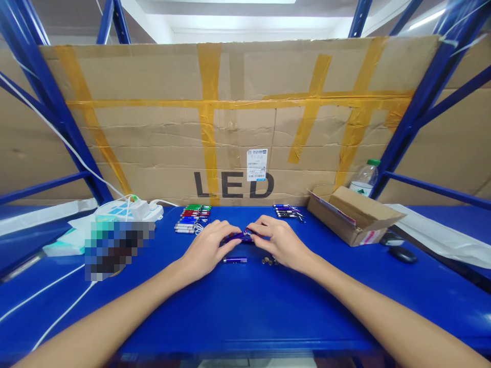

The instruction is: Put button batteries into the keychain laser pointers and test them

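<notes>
My left hand (209, 248) and my right hand (278, 240) meet over the blue tabletop (245, 306), fingers pinched from both sides on a small purple keychain flashlight (240, 236). A second purple flashlight (235, 260) lies on the table just below my left fingers. A few small metal button cells (269, 261) lie under my right hand's edge. Behind my left hand is a stack of several flashlights (192, 218) in green, red, blue and silver. Behind my right hand is a smaller row of purple flashlights (288, 211).
A small open cardboard box (351, 214) sits at the right, with a plastic bottle (364, 180) behind it and a black mouse (402, 254) in front. A white power strip (130, 209) with cables is at the left. A taped cardboard wall marked LED (233, 185) closes the back.
</notes>
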`<state>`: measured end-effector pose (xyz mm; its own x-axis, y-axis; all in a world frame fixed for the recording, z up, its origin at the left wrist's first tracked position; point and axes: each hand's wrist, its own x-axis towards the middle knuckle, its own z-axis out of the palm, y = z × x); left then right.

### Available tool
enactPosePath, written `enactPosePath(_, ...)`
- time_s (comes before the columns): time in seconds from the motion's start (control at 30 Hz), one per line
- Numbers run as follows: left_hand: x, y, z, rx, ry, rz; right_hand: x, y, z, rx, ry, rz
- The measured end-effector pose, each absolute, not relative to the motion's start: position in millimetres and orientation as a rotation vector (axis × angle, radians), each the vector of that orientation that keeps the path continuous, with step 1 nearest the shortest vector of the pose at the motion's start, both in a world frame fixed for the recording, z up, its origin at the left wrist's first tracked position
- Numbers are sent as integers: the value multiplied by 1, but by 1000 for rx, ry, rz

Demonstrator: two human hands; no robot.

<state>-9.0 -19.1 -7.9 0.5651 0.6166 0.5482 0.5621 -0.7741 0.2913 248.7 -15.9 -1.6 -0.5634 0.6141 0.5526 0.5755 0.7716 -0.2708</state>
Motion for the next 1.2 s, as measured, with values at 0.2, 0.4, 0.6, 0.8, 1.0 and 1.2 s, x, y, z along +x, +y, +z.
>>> enactPosePath(0.2, -9, -19, -7, 2702, 1022, 1003, 245, -21, -3, -887, -2290, -13)
enactPosePath(0.4, -8, -21, -5, 2707, 993, 1024, 243, -26, -3, -895, -2257, -56)
enactPosePath(0.6, -9, -21, -4, 2721, 987, 1028, 242, -28, -3, -875, -2237, -73)
enactPosePath(0.8, -10, -20, -4, 2722, 970, 1057, 240, -30, -5, -915, -2225, -90)
enactPosePath(1.0, -8, -22, -3, 2728, 992, 1109, 237, -35, -3, -886, -2227, -225)
enactPosePath(1.2, -8, -23, -3, 2735, 966, 1123, 235, -37, -1, -868, -2212, -287)
